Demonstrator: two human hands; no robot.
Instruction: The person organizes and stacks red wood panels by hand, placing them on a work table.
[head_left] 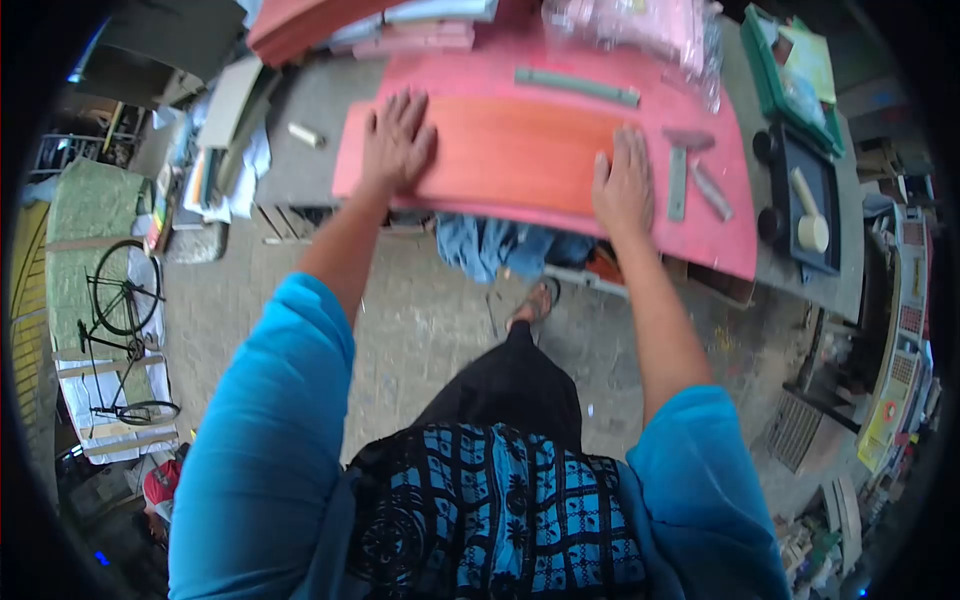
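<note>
A long orange sheet (510, 150) lies flat across a pink sheet (700, 235) on the worktable. Near its left end my left hand (400, 145) rests palm down, fingers stretched out and a little apart. My right hand (625, 190) lies flat over the sheet's right end, fingers pointing away from me. Neither hand grips anything. Just right of my right hand are a tool with a flat grey handle (678, 185) and a wide head, and a slim pale tool (712, 192). Beyond the orange sheet sits a narrow grey-green strip (577, 86).
A black tray (768, 190) holding a pale mallet (812, 232) and a green crate (762, 75) stand at right. Plastic-wrapped pink packets (640, 35) and stacked red-orange sheets (310, 25) line the back. Blue cloth (490, 245) hangs below the front edge.
</note>
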